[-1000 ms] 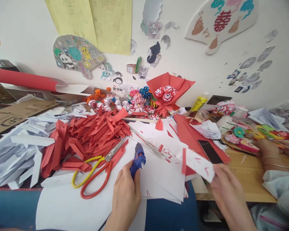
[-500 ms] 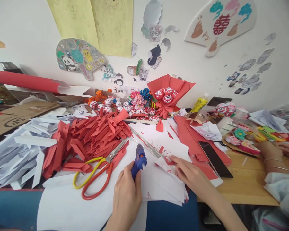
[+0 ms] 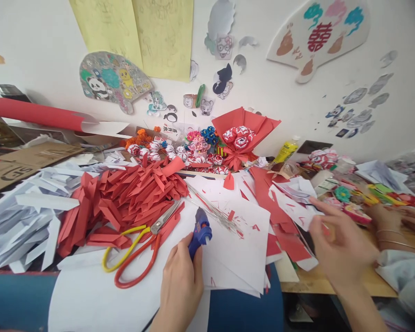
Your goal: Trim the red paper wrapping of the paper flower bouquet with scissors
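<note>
A blue hot glue gun (image 3: 200, 230) is gripped in my left hand (image 3: 181, 281), its nozzle pointing away from me over the white sheets (image 3: 235, 263). My right hand (image 3: 342, 244) is off to the right, blurred by motion, with the index finger stretched out. Close to its fingertips lies a white paper piece (image 3: 293, 205) dotted with red scraps; whether the fingers still grip it is unclear. Thin wires (image 3: 214, 207) rest among red bits on the sheets. To the left of the glue gun lie scissors (image 3: 157, 226) with one yellow and one red handle.
Folded red paper strips (image 3: 138, 193) and white paper strips (image 3: 38, 212) are heaped on the left. Paper flowers and a red-wrapped bouquet (image 3: 240, 138) stand along the wall. Red sheets (image 3: 263, 184) lie right of centre. Another person's hand (image 3: 389, 221) is at the right.
My right hand has moved right, and the white paper piece with red scraps has shifted from the centre sheets to over the red paper and phone. My left hand stays put with the glue gun.
</note>
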The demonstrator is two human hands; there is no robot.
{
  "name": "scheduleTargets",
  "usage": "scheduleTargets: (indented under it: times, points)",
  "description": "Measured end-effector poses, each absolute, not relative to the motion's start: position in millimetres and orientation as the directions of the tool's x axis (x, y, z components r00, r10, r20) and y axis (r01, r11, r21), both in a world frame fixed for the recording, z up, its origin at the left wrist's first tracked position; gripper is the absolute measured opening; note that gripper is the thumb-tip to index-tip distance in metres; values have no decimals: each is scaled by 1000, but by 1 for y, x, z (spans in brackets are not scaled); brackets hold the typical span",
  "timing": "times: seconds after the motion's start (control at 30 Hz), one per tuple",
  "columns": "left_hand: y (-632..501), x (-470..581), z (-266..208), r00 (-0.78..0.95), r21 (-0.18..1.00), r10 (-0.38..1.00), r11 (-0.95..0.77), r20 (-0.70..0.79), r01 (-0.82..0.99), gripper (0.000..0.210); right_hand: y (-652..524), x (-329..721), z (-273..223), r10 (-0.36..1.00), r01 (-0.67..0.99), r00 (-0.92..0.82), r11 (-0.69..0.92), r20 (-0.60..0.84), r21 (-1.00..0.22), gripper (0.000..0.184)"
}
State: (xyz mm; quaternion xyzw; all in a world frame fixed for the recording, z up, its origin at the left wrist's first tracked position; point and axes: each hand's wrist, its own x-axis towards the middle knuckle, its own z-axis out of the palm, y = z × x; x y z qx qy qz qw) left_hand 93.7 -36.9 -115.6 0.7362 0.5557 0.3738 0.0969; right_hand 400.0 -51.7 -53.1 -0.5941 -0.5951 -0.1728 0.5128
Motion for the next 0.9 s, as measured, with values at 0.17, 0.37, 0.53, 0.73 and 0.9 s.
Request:
scheduleTargets:
  times: [0.17, 0.37, 0.53, 0.73, 0.9]
  points:
    - [-37, 94, -116, 108, 545, 881, -376, 460, 749, 23, -37, 378, -85, 841, 870, -309, 439, 444, -225, 14]
    - [-36, 94, -116, 128, 526, 877, -389, 464, 757, 24, -35, 364, -100, 968, 806, -212, 252, 136, -536, 24]
    - [-36, 94, -115, 118, 528, 874, -387, 471, 756, 24, -38, 360, -99, 981, 723, -159, 195, 114, -663, 14]
    - [-37, 93, -116, 136, 541, 880, -394, 454, 743, 24, -33, 375, -95, 967, 558, 168, 68, 193, -827, 26]
    - [-38, 93, -116, 134, 548, 883, -391, 449, 739, 23, -21, 396, -75, 819, 459, 458, 117, 347, -881, 24]
